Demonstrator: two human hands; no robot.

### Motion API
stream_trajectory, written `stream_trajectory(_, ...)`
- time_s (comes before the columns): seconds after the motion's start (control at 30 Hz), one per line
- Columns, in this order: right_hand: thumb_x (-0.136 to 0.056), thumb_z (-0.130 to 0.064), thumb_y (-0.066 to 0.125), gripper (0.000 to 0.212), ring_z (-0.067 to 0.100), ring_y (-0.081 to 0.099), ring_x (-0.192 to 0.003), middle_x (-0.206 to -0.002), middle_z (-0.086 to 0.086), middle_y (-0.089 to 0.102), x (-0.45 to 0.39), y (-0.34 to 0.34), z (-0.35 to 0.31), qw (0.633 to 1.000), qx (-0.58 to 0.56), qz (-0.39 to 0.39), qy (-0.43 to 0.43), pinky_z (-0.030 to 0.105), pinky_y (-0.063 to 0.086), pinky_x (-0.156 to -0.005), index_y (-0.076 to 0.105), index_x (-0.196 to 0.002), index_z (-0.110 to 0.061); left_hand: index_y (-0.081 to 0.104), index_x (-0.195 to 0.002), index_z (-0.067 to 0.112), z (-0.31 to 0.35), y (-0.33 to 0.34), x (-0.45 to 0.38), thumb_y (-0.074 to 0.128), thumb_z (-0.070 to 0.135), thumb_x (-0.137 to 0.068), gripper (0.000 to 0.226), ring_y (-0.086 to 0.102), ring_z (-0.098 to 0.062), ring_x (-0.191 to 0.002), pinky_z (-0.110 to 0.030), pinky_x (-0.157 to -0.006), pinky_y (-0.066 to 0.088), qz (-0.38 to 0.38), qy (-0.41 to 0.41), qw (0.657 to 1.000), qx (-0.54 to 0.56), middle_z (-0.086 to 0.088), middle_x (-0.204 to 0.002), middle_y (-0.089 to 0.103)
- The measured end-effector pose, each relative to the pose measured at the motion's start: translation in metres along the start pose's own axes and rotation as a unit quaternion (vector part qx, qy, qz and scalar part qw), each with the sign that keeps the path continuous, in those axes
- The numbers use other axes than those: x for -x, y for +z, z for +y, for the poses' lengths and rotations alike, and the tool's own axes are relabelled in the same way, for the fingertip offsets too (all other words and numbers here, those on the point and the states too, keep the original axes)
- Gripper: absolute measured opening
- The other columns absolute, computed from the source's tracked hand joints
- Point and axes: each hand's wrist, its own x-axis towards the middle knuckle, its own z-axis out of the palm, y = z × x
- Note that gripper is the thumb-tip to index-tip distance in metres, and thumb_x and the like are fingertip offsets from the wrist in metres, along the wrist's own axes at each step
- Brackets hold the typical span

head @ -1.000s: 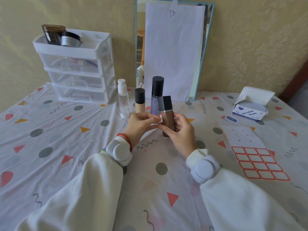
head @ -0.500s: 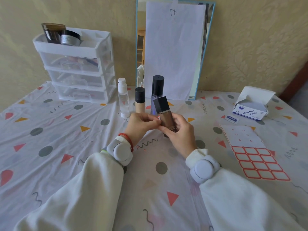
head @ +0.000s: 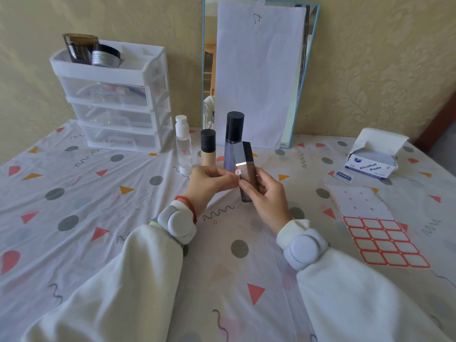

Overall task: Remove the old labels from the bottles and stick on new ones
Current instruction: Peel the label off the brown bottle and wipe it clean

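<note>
My right hand (head: 267, 197) grips a square brown bottle (head: 246, 172) with a dark cap, held upright above the table's middle. My left hand (head: 209, 185) pinches a small white, red-edged label (head: 237, 172) right at the bottle's left side. Behind them stand three more bottles: a tall purple one with a black cap (head: 233, 141), a short beige one with a black cap (head: 208, 150) and a clear one with a white cap (head: 183, 144). A label sheet (head: 377, 233) with several red-bordered stickers lies to the right.
A white three-drawer organiser (head: 118, 99) with two dark jars on top stands at the back left. A mirror (head: 256, 70) covered with paper leans on the wall. An open box of alcohol pads (head: 372, 160) and one loose pad (head: 343, 176) lie at the back right.
The brown bottle tilted left half a second ago and now stands upright again. My left hand's fingers still work the small label at its side.
</note>
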Motion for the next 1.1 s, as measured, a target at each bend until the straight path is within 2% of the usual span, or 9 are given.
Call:
stream_trajectory(0.13, -0.092, -0.026, 0.064, 0.02, 0.01, 0.067, -0.098, -0.106, 0.0, 0.07, -0.0003, 0.0002, 0.0005, 1.0, -0.01, 0.009, 0.0, 0.033, 0.055, -0.087, 0.061, -0.11, -0.034, 0.07, -0.084, -0.007, 0.0052, 0.0021, 0.0015, 0.066, -0.002, -0.084, 0.007, 0.072, -0.023, -0.078, -0.025, -0.072, 0.056, -0.015, -0.004, 0.999, 0.05, -0.015, -0.081, 0.073)
stream_trajectory(0.23, -0.091, -0.027, 0.064, 0.02, 0.01, 0.066, -0.098, -0.108, 0.001, 0.069, -0.0011, 0.0003, -0.0005, 1.0, -0.016, 0.015, 0.004, 0.032, 0.055, -0.088, 0.061, -0.108, -0.038, 0.07, -0.08, -0.001, 0.0081, 0.0014, 0.0013, 0.056, -0.001, -0.089, 0.017, 0.071, -0.027, -0.079, -0.031, -0.071, 0.057, -0.017, -0.025, 0.993, 0.117, -0.016, -0.081, 0.072)
stream_trajectory(0.4, -0.09, -0.022, 0.066, 0.023, 0.011, 0.067, -0.099, -0.105, 0.002, 0.07, 0.0023, 0.0024, -0.0053, 0.999, -0.022, -0.02, -0.012, 0.03, 0.055, -0.088, 0.062, -0.11, -0.032, 0.066, -0.088, -0.006, 0.0069, 0.0041, 0.0041, 0.068, 0.005, -0.085, 0.012, 0.069, -0.029, -0.083, -0.039, -0.079, 0.059, -0.027, -0.005, 0.998, 0.055, -0.017, -0.081, 0.068)
stream_trajectory(0.5, -0.089, -0.021, 0.066, 0.024, 0.007, 0.066, -0.098, -0.105, 0.0, 0.07, 0.0032, 0.0029, -0.007, 0.999, -0.018, -0.023, -0.019, 0.025, 0.054, -0.086, 0.061, -0.11, -0.032, 0.066, -0.084, -0.003, 0.008, 0.0036, 0.004, 0.063, -0.002, -0.086, 0.004, 0.068, -0.027, -0.081, -0.039, -0.078, 0.059, -0.026, -0.001, 0.998, 0.056, -0.016, -0.08, 0.067)
stream_trajectory(0.6, -0.09, -0.022, 0.066, 0.025, 0.002, 0.066, -0.095, -0.104, -0.003, 0.069, 0.0033, 0.0027, -0.0085, 1.0, -0.012, -0.018, -0.022, 0.018, 0.052, -0.082, 0.06, -0.108, -0.038, 0.067, -0.082, -0.002, 0.0082, 0.0043, 0.0036, 0.058, -0.008, -0.085, 0.011, 0.066, -0.025, -0.08, -0.037, -0.076, 0.058, -0.021, -0.007, 0.998, 0.066, -0.013, -0.08, 0.065)
stream_trajectory(0.8, -0.089, -0.029, 0.067, 0.022, 0.002, 0.065, -0.096, -0.101, -0.012, 0.068, 0.0035, 0.0027, -0.0074, 0.999, 0.011, -0.027, -0.039, 0.016, 0.052, -0.081, 0.059, -0.103, -0.042, 0.065, -0.083, -0.002, 0.0066, 0.0039, 0.003, 0.055, -0.002, -0.087, 0.011, 0.068, -0.032, -0.087, -0.044, -0.081, 0.058, -0.018, -0.004, 0.999, 0.047, -0.023, -0.092, 0.065)
stream_trajectory(0.9, -0.089, -0.029, 0.067, 0.022, 0.007, 0.066, -0.095, -0.096, -0.023, 0.066, 0.0031, 0.0023, -0.0056, 0.998, 0.021, -0.03, -0.056, 0.024, 0.055, -0.084, 0.06, -0.107, -0.038, 0.065, -0.082, -0.003, 0.0056, 0.004, 0.0024, 0.056, -0.002, -0.087, 0.011, 0.068, -0.035, -0.09, -0.044, -0.081, 0.058, -0.019, -0.01, 0.999, 0.049, -0.025, -0.092, 0.065)
stream_trajectory(0.97, -0.088, -0.029, 0.067, 0.026, 0.011, 0.067, -0.095, -0.094, -0.027, 0.063, 0.003, 0.0026, -0.0035, 0.997, 0.032, -0.033, -0.058, 0.032, 0.056, -0.086, 0.062, -0.113, -0.028, 0.064, -0.075, 0.0, 0.0048, 0.0031, 0.0013, 0.057, -0.002, -0.087, 0.014, 0.068, -0.034, -0.088, -0.043, -0.079, 0.058, -0.018, -0.013, 0.998, 0.05, -0.021, -0.086, 0.065)
stream_trajectory(1.1, -0.085, -0.03, 0.071, 0.035, 0.014, 0.068, -0.095, -0.096, -0.017, 0.066, 0.0024, 0.0026, -0.001, 0.998, 0.038, -0.027, -0.051, 0.04, 0.056, -0.087, 0.062, -0.119, -0.025, 0.062, -0.067, 0.002, 0.0035, 0.0019, 0.0, 0.058, -0.003, -0.085, 0.019, 0.068, -0.028, -0.083, -0.035, -0.071, 0.057, -0.025, -0.015, 0.998, 0.058, -0.015, -0.078, 0.063)
